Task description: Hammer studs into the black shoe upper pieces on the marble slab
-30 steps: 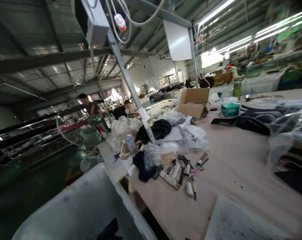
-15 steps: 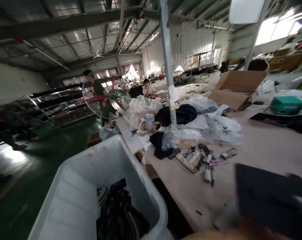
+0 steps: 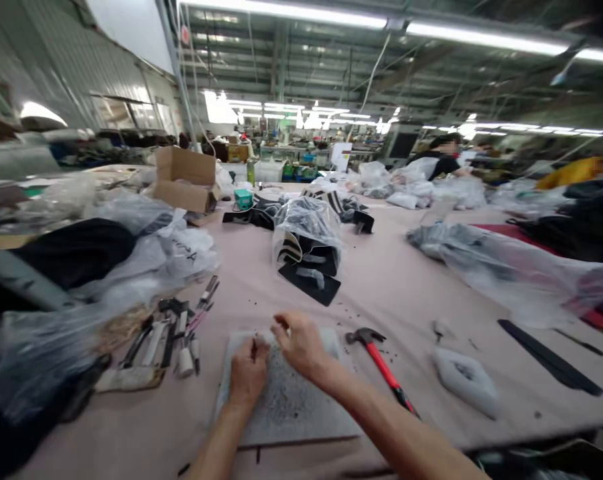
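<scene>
Toward the back left, an open brown cardboard box sits near a small, boxy teal container. Overhead glow long white fluorescent tubes, and off to the right I can see a person in yellow.

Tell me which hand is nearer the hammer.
Right. The right hand is over the board, a little left of the hammer; the left hand, also over the board, is farther left.

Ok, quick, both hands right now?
Left hand: curled over the pale, speckled, rectangular board; whether holding anything can't be told.
Right hand: loosely curled; holding can't be told.
</scene>
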Action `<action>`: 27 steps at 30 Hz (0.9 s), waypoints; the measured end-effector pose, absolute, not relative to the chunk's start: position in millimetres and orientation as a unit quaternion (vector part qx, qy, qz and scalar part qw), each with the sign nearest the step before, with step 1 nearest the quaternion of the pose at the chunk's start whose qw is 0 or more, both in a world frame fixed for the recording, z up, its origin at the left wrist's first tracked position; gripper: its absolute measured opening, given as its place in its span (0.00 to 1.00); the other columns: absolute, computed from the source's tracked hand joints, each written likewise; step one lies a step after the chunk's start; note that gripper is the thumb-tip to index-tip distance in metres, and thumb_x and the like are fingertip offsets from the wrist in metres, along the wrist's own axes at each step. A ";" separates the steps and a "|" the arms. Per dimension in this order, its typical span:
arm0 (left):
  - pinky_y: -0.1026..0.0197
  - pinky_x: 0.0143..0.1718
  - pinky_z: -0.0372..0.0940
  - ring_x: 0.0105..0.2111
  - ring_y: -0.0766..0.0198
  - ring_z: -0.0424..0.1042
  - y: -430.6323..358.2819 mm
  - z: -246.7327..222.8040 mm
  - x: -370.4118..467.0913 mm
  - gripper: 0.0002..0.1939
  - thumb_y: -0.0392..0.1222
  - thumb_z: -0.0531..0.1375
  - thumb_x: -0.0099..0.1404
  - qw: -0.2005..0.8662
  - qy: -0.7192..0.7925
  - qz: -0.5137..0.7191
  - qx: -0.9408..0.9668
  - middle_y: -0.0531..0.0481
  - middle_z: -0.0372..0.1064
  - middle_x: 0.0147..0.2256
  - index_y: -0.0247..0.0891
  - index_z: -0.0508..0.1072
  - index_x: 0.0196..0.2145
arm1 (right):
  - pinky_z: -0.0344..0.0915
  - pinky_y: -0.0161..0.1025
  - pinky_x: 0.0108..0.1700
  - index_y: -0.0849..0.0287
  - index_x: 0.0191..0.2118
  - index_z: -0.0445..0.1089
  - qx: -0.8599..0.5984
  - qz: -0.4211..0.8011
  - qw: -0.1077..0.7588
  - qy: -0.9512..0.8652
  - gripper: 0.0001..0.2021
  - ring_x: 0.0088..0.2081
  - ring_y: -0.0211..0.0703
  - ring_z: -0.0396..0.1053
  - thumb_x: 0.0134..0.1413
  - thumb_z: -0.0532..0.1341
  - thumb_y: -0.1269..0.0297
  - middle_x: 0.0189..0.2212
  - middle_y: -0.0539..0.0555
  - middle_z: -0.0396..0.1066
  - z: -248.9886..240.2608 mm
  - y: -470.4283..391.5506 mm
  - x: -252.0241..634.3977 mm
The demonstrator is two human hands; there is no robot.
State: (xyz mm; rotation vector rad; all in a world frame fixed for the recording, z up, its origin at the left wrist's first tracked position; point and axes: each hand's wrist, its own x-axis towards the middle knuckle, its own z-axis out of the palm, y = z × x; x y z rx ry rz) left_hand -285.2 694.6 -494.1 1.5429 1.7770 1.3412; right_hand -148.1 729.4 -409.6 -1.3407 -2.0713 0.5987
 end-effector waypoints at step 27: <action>0.65 0.29 0.59 0.25 0.63 0.68 704.6 -505.1 -287.8 0.12 0.50 0.59 0.62 0.240 0.664 0.446 0.550 0.53 0.69 0.23 0.39 0.69 0.28 | 0.64 0.38 0.45 0.62 0.46 0.72 -0.682 0.217 0.223 -0.662 0.15 0.42 0.48 0.75 0.64 0.51 0.65 0.39 0.60 0.78 -428.8 758.3 -63.1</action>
